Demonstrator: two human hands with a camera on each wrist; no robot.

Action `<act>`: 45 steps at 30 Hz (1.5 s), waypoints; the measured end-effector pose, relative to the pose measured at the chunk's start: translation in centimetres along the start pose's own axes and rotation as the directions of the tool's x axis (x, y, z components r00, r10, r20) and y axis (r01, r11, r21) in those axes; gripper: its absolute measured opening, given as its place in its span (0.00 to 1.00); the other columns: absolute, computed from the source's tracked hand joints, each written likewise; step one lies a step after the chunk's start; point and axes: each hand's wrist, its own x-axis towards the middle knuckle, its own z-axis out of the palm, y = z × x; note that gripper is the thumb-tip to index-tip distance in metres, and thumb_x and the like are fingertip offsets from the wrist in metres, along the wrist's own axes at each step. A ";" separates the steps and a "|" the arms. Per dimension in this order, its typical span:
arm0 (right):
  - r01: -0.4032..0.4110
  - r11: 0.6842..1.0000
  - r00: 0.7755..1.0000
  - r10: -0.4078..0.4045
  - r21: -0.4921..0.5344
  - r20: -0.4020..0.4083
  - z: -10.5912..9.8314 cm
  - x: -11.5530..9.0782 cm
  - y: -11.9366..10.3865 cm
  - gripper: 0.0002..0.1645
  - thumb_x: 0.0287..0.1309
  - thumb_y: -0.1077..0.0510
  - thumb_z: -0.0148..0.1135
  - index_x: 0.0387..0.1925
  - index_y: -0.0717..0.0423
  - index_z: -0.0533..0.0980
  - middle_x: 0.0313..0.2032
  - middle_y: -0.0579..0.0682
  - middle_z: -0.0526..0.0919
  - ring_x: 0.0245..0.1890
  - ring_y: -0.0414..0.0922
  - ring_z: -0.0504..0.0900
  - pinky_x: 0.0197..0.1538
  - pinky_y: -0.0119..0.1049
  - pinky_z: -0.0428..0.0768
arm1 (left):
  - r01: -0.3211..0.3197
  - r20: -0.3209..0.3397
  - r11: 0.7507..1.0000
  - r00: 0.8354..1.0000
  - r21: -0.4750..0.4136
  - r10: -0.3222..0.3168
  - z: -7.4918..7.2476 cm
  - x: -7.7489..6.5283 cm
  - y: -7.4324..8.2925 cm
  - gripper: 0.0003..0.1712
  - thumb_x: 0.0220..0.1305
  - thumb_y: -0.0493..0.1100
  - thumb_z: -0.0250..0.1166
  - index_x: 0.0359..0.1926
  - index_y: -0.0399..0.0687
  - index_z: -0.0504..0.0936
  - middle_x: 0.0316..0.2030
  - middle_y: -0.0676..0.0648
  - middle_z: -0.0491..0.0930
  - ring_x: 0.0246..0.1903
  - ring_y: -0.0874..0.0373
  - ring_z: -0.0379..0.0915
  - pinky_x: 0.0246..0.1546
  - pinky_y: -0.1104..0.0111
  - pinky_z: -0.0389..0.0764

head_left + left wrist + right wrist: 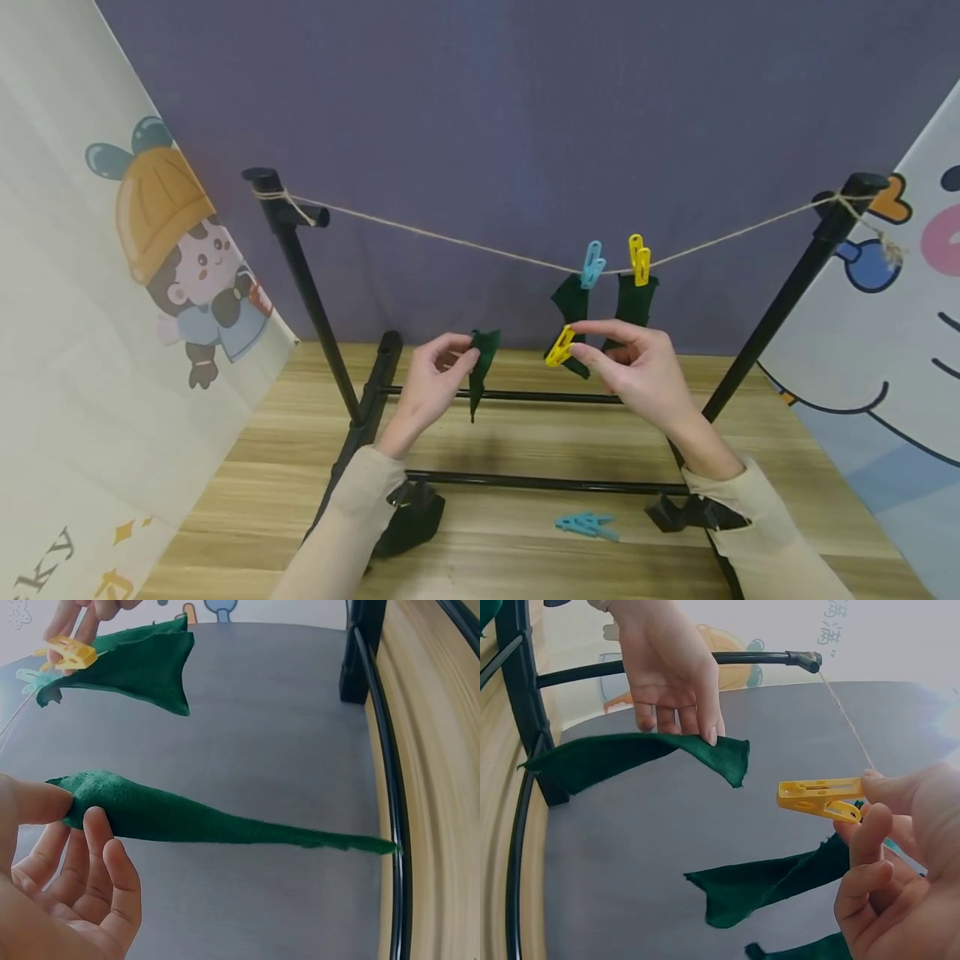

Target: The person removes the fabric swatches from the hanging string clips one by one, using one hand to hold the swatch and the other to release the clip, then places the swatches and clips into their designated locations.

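The left hand point(429, 382) pinched a cloth point(483, 360) near its top so it hung down, while the right hand point(647, 371) pinched a peg point(560, 347) by one end, leaving the other clear.

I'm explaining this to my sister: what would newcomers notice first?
A bright yellow clip pinched in the right hand probably stands out first. Next come the green strip in the left hand and the sagging string above, where a blue clip and a second yellow clip hold two more strips.

Noted plain purple-grey backdrop point(480, 108); left of backdrop, white panel point(67, 350) printed with orange-hatted cartoon figure point(198, 267); right of backdrop, pink-spotted panel point(840, 350); below backdrop, wood-grain tabletop point(247, 500).
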 end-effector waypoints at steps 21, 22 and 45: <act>-0.108 0.992 0.993 0.105 0.062 0.053 -0.3 -1.6 2.5 0.18 0.71 0.59 0.69 0.60 0.58 0.84 0.29 0.38 0.85 0.10 0.43 0.66 0.15 0.40 0.64 | 0.027 0.014 1.000 1.000 0.003 -0.027 -0.6 -1.2 -1.5 0.12 0.73 0.36 0.67 0.53 0.39 0.88 0.44 0.38 0.88 0.35 0.60 0.82 0.40 0.72 0.82; -0.114 0.992 0.992 0.111 0.060 0.055 -0.3 -1.7 2.7 0.19 0.72 0.59 0.69 0.60 0.58 0.84 0.29 0.38 0.85 0.10 0.43 0.66 0.15 0.39 0.64 | 0.031 0.019 1.000 0.999 -0.002 -0.030 -0.7 -1.3 -1.6 0.12 0.73 0.37 0.67 0.53 0.39 0.89 0.44 0.38 0.88 0.35 0.60 0.82 0.40 0.71 0.83; -0.198 0.975 0.980 0.194 0.098 0.048 -0.1 -4.7 5.6 0.21 0.73 0.59 0.68 0.63 0.62 0.81 0.38 0.33 0.89 0.11 0.48 0.67 0.17 0.40 0.65 | 0.139 0.011 0.989 0.990 -0.054 -0.139 -1.4 -3.5 -3.7 0.13 0.78 0.34 0.60 0.56 0.35 0.87 0.43 0.36 0.87 0.32 0.62 0.81 0.39 0.72 0.84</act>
